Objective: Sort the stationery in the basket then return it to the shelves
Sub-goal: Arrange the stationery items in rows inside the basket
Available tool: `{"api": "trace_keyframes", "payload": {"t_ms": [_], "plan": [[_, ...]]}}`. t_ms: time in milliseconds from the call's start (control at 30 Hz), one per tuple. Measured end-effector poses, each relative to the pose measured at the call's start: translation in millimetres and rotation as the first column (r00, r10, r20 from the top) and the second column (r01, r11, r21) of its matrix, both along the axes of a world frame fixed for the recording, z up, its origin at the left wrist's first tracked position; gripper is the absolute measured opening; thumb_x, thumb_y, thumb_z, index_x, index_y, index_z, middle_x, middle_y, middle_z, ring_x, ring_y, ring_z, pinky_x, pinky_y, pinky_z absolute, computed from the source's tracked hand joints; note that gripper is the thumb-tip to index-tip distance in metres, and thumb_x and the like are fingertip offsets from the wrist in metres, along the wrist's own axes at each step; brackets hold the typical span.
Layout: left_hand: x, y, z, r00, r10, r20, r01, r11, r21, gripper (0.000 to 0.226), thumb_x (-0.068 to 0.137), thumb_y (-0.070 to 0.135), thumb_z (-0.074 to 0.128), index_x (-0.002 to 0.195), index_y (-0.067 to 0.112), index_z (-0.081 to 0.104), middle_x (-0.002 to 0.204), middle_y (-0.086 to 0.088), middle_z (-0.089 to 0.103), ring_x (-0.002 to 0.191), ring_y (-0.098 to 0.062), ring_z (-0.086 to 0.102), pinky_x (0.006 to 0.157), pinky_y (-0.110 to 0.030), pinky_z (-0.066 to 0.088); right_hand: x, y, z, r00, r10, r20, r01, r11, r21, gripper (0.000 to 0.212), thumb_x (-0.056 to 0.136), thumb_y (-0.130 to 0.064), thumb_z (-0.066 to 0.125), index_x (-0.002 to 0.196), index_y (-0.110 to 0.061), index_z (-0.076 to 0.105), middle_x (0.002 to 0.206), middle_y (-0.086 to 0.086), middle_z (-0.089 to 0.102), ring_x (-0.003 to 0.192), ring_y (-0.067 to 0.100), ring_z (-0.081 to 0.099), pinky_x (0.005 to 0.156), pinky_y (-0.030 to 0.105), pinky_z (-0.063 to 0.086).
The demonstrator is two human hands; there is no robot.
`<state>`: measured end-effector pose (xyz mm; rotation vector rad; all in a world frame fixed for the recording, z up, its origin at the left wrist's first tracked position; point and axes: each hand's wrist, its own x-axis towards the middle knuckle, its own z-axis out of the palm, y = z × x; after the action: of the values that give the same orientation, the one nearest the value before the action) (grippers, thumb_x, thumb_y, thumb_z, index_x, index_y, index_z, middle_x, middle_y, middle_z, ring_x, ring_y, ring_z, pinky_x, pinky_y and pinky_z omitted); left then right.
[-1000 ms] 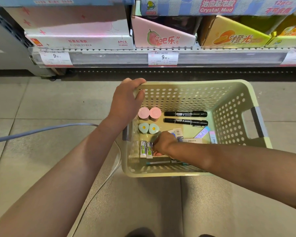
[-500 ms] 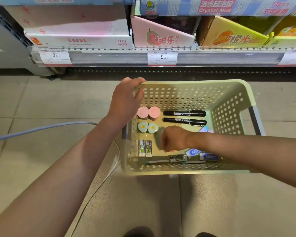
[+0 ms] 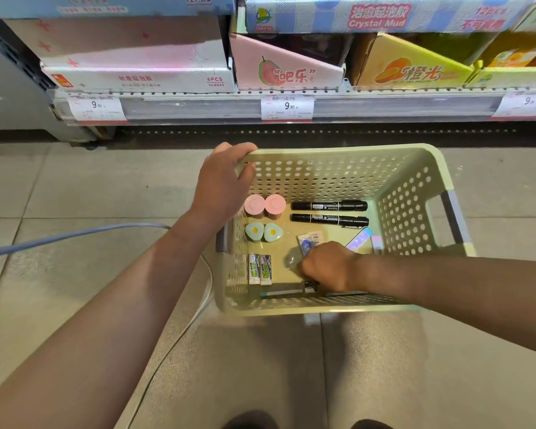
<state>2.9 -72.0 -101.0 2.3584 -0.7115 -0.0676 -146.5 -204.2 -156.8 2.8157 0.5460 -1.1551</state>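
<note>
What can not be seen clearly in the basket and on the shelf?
- Head view: what the right hand touches or holds is hidden under its knuckles.
- The pen along the near basket wall is partly covered by that hand.
- Price tags: small print is too small to read.
- Top boxes are cut off by the upper edge.

Pale green perforated basket on tiled floor before a shelf of boxes with price tags; left hand grips its far left corner rim, right hand reaches inside near the front wall, fingers curled down on small items, what it holds hidden. Contents: two pink tubs side by side, two egg-print erasers just below them, two glue tubes upright-lying at left, two black markers parallel at centre, packets beside the right hand. Grey cable crosses the floor at left.
</note>
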Motion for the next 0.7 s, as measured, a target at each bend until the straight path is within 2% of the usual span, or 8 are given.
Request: {"api": "trace_keyframes", "payload": {"t_ms": [100,333,400,467,533,600,700], "plan": [[0.4,0.2,-0.2,1.000,-0.003,0.007,0.003,1.000,0.002,0.025,0.090,0.016,0.052,0.113,0.018,0.062,0.093,0.001,0.053,0.084,-0.011,0.050,0.063,-0.006,0.031,-1.8,0.5,-4.6,1.000,0.010,0.013,-0.010,1.000,0.016,0.023,0.090,-0.001,0.046,0.113,-0.004,0.051,0.103,0.015,0.064,0.092,0.032,0.063,0.071,0.038,0.052],[0.7,0.4,-1.3,1.000,-0.004,0.014,0.004,1.000,0.011,0.025,0.090,0.016,0.051,0.114,0.018,0.061,0.093,0.002,0.053,0.084,-0.010,0.049,0.061,-0.002,0.029,-0.7,0.7,-3.9,0.988,-0.126,-0.091,0.136,0.985,0.105,0.023,0.088,-0.003,0.052,0.110,-0.003,0.054,0.107,0.017,0.063,0.098,0.032,0.061,0.079,0.035,0.052],[1.2,0.5,-1.5,1.000,-0.004,0.006,0.004,1.000,0.002,0.025,0.090,0.016,0.052,0.113,0.018,0.062,0.093,0.001,0.053,0.083,-0.009,0.049,0.061,0.001,0.030,1.0,-0.7,-3.3,0.971,-0.199,-0.136,0.216,0.969,0.123,0.021,0.088,-0.004,0.053,0.108,-0.005,0.058,0.107,0.015,0.063,0.098,0.030,0.061,0.074,0.030,0.049],[1.3,0.6,-1.7,1.000,-0.005,0.002,0.005,1.000,-0.002,0.025,0.090,0.016,0.052,0.113,0.018,0.062,0.093,0.001,0.053,0.083,-0.008,0.049,0.061,0.003,0.030,5.7,-2.1,1.5,0.939,-0.294,-0.179,0.319,0.938,0.135,0.017,0.087,-0.011,0.058,0.103,-0.008,0.064,0.106,0.011,0.065,0.095,0.025,0.060,0.066,0.022,0.040],[1.1,0.7,-1.5,1.000,-0.006,-0.003,0.006,1.000,-0.004,0.025,0.090,0.016,0.052,0.113,0.018,0.062,0.094,0.001,0.055,0.083,-0.008,0.049,0.061,0.003,0.031,12.7,-3.1,5.0,0.893,-0.401,-0.205,0.438,0.879,0.187,0.019,0.086,-0.018,0.063,0.102,-0.008,0.067,0.105,0.008,0.067,0.091,0.023,0.058,0.063,0.020,0.038],[0.8,0.6,-1.2,1.000,-0.007,-0.007,0.007,1.000,-0.005,0.024,0.090,0.016,0.052,0.112,0.018,0.062,0.095,-0.001,0.057,0.084,-0.008,0.049,0.061,0.000,0.033,19.1,-1.7,4.4,0.817,-0.529,-0.229,0.574,0.781,0.246,0.022,0.086,-0.019,0.064,0.102,-0.005,0.068,0.098,0.008,0.068,0.085,0.020,0.059,0.068,0.022,0.044],[0.9,0.7,-1.4,1.000,-0.008,-0.002,0.008,1.000,-0.001,0.025,0.090,0.016,0.053,0.112,0.018,0.062,0.097,-0.004,0.059,0.083,-0.008,0.049,0.062,0.001,0.032,23.2,7.4,-4.2,0.587,-0.735,-0.341,0.810,0.522,0.269,0.023,0.087,-0.015,0.063,0.100,0.003,0.068,0.064,0.001,0.060,0.048,0.006,0.056,0.051,0.014,0.047]]}}
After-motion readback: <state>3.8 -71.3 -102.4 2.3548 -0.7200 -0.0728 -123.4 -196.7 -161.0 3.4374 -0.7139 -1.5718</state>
